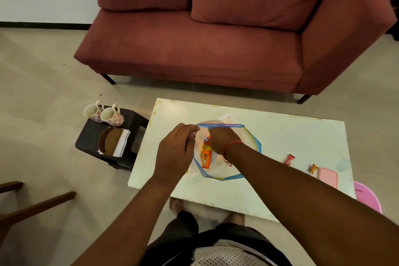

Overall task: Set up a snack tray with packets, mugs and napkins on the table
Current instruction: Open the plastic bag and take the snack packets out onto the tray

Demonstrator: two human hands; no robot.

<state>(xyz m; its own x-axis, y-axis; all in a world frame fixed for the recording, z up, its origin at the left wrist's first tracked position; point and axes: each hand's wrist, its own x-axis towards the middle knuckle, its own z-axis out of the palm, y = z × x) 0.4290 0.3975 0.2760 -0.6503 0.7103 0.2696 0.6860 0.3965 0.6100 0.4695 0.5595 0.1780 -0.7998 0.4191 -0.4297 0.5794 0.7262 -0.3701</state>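
A clear zip bag with a blue rim (254, 139) stands open on the pale table (291, 136). My left hand (174, 151) pinches the bag's left rim. My right hand (220, 137) reaches down inside the bag; its fingers are hidden. An orange snack packet (205, 155) lies in the bag beside that hand. Two small wrapped sweets, a red one (288, 159) and an orange one (313, 168), lie on the table to the right. Two floral mugs (103, 113) and white napkins (122, 142) under brown round plates (111, 140) sit on a dark stool (90, 134) left of the table.
A pink phone (328, 177) lies near the table's right front edge, with a pink stool (367, 196) just beyond it. A red sofa (216, 39) stands behind the table. Wooden chair parts (32, 207) are at the lower left. My feet (179, 205) show under the table's front edge.
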